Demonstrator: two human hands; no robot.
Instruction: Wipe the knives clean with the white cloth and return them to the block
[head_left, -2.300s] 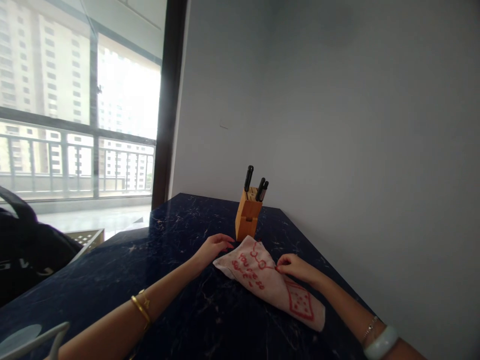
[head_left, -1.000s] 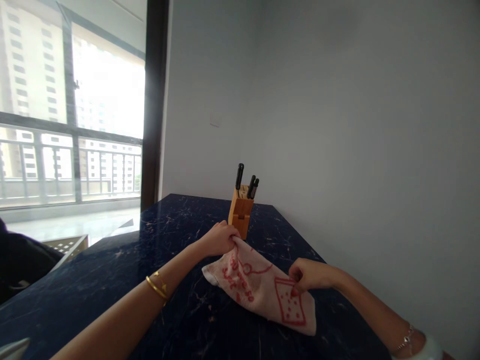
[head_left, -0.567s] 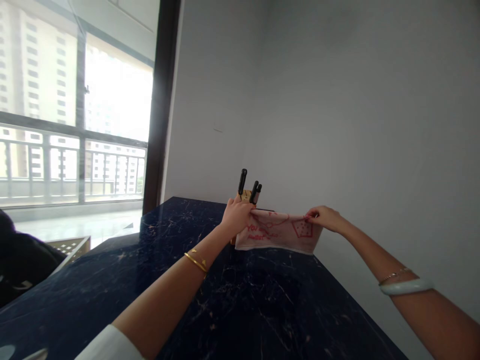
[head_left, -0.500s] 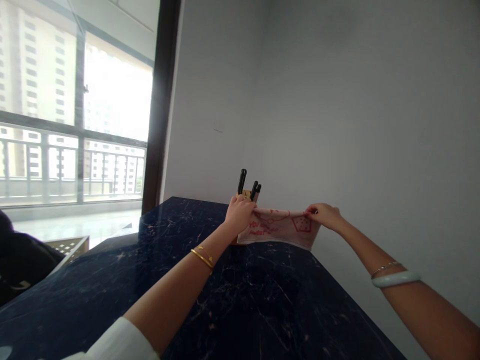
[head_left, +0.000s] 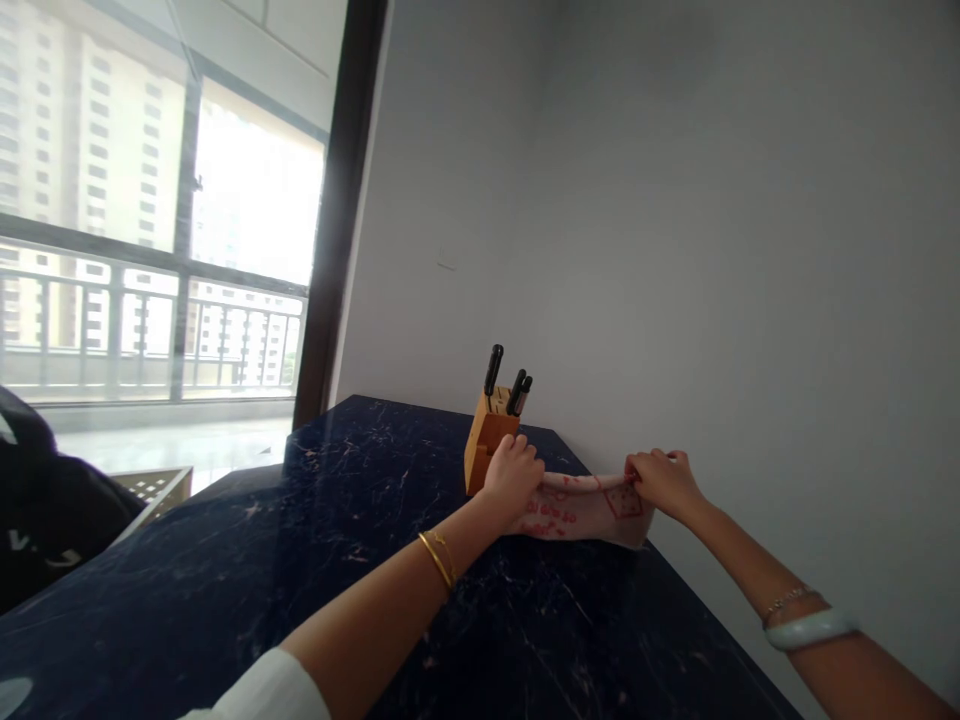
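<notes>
A white cloth [head_left: 581,510] with red print is stretched low over the dark marble table [head_left: 315,560], near the grey wall. My left hand [head_left: 513,474] is closed on the cloth's left end, right beside a wooden knife block [head_left: 486,446] with black handles sticking up. My right hand [head_left: 663,480] is closed on the cloth's right end, close to the wall. The cloth sags a little between the two hands and its lower edge touches or nearly touches the tabletop.
The grey wall [head_left: 712,260] runs along the table's right side. A large window with a dark frame [head_left: 341,210] is at the left. A black bag [head_left: 52,510] sits at the far left, beyond the table edge.
Both hands took hold of the cloth lying flat, lifted it stretched between them, and have now lowered it toward the table by the wall, next to the knife block.
</notes>
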